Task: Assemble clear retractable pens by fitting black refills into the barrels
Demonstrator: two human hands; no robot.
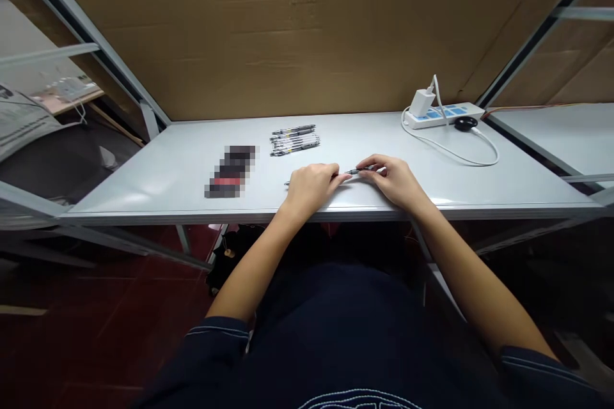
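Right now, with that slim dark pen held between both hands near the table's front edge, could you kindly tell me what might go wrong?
The slim dark pen lies between the left hand and right hand, close to the front edge of the white table; if released, it might roll off. The white charging cable loops beyond the right hand, so a wide sweep of that arm could possibly snag it and tug the blue-and-white power strip.

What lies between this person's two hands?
The head view shows a dark pen running across the gap between the left hand and the right hand.
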